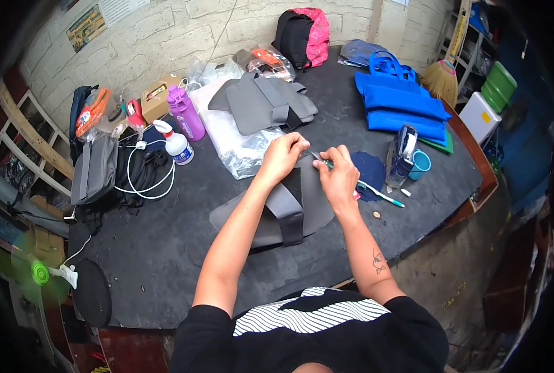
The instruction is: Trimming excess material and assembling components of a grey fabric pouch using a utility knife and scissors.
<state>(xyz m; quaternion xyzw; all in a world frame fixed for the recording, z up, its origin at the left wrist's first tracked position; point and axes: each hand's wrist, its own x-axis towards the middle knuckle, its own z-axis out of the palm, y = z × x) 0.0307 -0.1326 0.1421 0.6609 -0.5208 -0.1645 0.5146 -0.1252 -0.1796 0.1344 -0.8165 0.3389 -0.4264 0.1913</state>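
My left hand (pixel 284 158) is closed in a pinch above the table, its fingertips on something too small to make out. Close by on the right, my right hand (pixel 339 179) is closed around a small pointed tool with a teal handle (pixel 328 164). The tool's metal tip points toward my left fingertips. Beneath both hands lies a grey fabric panel (pixel 242 219), partly covered by my forearms. Across it runs a folded grey strap (pixel 283 206) beside a black strip (pixel 294 186). Farther back, more grey panels with straps (pixel 258 102) are stacked over clear plastic.
A purple bottle (pixel 188 117) and a white spray bottle (pixel 178 147) stand left of the plastic. To the right are blue bags (pixel 401 102), a tape dispenser (pixel 402 152), a blue cup (pixel 420 164) and a white-and-teal stick (pixel 384 195). A green fan (pixel 41 272) sits left.
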